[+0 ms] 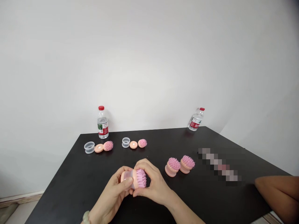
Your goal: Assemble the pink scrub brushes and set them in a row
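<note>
Over the front of the black table, both hands hold one scrub brush [141,179] with pink bristles facing right. My left hand [118,185] wraps round its peach base and clear middle ring, thumb across the side. The fingers of my right hand [153,182] close round the peach rim of the bristle head. To the right, a brush [173,167] and another brush [187,164] stand bristles up, side by side. Farther back lie two sets of loose parts: a clear ring [89,147], a peach disc [99,148] and a bristle head [108,146]; a second ring [125,142], disc [133,144] and head [142,143].
A water bottle [103,123] stands at the back left of the black table [93,171]. Another bottle [196,119] leans against the wall at the back right. A blurred-out strip [218,165] lies at the right. Another person's arm [277,189] rests at the right edge.
</note>
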Action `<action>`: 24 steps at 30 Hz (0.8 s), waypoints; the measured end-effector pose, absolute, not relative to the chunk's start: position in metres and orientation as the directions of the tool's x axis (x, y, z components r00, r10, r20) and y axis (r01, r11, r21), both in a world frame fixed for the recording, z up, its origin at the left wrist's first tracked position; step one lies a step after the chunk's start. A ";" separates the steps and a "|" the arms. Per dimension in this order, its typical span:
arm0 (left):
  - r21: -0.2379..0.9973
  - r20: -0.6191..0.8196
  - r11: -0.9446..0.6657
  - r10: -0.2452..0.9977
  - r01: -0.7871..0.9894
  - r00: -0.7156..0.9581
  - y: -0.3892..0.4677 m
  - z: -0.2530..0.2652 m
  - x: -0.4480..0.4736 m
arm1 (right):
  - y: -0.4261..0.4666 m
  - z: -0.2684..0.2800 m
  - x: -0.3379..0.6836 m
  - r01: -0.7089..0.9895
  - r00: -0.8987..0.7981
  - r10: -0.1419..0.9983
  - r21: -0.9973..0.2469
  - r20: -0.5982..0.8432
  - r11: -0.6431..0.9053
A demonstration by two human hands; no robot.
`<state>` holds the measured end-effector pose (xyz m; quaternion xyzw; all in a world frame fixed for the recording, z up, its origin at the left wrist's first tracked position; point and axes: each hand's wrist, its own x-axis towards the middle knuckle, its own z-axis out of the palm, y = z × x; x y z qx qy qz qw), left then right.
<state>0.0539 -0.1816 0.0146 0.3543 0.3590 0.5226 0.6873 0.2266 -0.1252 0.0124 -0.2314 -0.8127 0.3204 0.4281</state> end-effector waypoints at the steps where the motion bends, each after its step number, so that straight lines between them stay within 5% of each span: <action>1: 0.850 -0.140 0.221 0.970 -0.478 0.200 -0.181 0.014 0.054 | -0.125 0.013 0.227 0.088 -0.537 0.628 -0.703 0.564 0.706; 8: 0.816 -0.224 0.285 0.958 -0.503 0.180 -0.179 0.007 0.057 | -0.128 0.015 0.230 0.039 -0.623 0.508 -0.625 0.595 0.780; 19: 0.804 -0.150 0.254 0.961 -0.538 0.231 -0.181 0.008 0.052 | -0.123 0.009 0.230 0.171 -0.526 0.655 -0.687 0.542 0.706; 24: 0.790 -0.182 0.261 0.964 -0.555 0.194 -0.179 0.009 0.053 | -0.114 0.001 0.229 0.083 -0.502 0.682 -0.755 0.532 0.650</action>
